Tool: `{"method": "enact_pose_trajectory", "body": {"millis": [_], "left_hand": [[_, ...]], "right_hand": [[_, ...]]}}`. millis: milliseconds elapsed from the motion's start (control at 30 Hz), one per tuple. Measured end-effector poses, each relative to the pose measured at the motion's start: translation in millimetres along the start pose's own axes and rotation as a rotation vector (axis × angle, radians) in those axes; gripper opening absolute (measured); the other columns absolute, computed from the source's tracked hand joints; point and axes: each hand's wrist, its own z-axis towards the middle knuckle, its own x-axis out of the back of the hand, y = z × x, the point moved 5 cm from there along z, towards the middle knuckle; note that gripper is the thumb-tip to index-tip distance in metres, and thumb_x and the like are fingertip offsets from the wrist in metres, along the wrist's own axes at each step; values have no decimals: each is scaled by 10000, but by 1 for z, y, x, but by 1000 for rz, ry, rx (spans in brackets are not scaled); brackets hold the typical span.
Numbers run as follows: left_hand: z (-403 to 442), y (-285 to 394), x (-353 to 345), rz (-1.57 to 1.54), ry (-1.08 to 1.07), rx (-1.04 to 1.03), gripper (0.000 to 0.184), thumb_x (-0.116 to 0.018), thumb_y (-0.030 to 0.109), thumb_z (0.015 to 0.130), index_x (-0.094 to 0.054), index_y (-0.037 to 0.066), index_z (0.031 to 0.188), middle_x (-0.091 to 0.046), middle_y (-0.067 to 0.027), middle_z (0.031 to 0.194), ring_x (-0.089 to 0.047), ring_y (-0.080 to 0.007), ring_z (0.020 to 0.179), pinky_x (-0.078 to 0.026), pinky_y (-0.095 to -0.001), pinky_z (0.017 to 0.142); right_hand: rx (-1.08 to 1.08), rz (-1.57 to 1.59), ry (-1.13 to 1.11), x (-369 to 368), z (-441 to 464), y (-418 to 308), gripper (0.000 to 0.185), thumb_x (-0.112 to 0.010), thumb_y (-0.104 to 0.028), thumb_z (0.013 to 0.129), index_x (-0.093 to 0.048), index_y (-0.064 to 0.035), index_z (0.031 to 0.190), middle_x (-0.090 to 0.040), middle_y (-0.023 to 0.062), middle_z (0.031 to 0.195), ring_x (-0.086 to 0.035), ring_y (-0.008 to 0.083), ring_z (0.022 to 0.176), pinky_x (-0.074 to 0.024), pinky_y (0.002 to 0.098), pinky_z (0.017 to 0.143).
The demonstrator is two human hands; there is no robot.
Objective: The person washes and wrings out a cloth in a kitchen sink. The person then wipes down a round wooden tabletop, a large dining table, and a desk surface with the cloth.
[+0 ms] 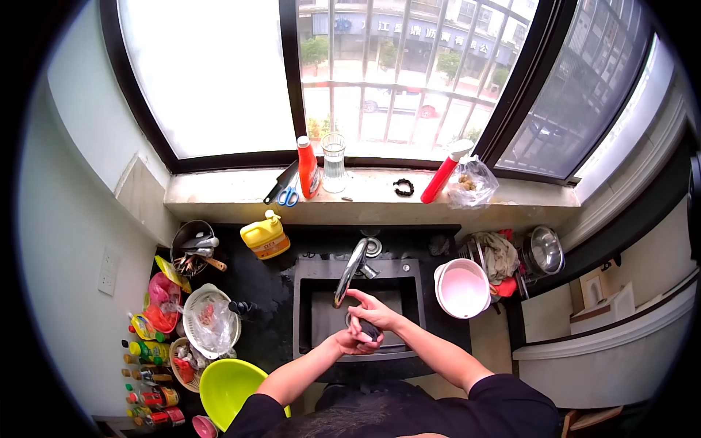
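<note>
Over the black sink (301,321), both my hands are close together just below the curved chrome faucet (353,270). My left hand (352,342) is closed around a small dark object (371,331), gripping it from below. My right hand (375,312) is bent over the same object from above, its fingers near the faucet's spout. The object looks dark and rounded, but the fingers hide much of it and I cannot make out its kind.
Left of the sink are a yellow jug (265,237), a white colander (191,321) with a plastic bag, a green bowl (230,383) and several bottles (153,352). To the right stands a pink-white basin (463,288). The windowsill holds scissors (288,196) and a red spray bottle (442,177).
</note>
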Motion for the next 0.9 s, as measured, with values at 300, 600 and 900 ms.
{"method": "enact_pose_trajectory", "body": {"millis": [300,600,900], "left_hand": [[2,-7,63,529,837,61,173,-702,144,751,-549,133,670,-410,44,519,-331,-69,420,-208,-267,402],[-2,11,102,1396,1383,378,522,-632,488,731,-685,96,1071,-680,-199,1029,-641,-346,1007,-508,-432,845],[3,15,81,1641,1326,533,421,-549,455,787,-722,133,997,-690,-161,1032,-655,-337,974,-524,-430,836]], "right_hand": [[-67,-170,530,66,-8,57,205,-402,-95,1003,-474,-51,1189,-369,-12,485,-363,88,352,-366,257,365],[-91,-654,1160,144,-4,123,149,-435,-35,888,-579,-47,851,-631,188,749,-647,321,726,-508,441,678],[-426,-366,1590,198,-19,195,102,-513,-59,825,-611,-35,843,-668,240,893,-663,379,826,-528,446,751]]}}
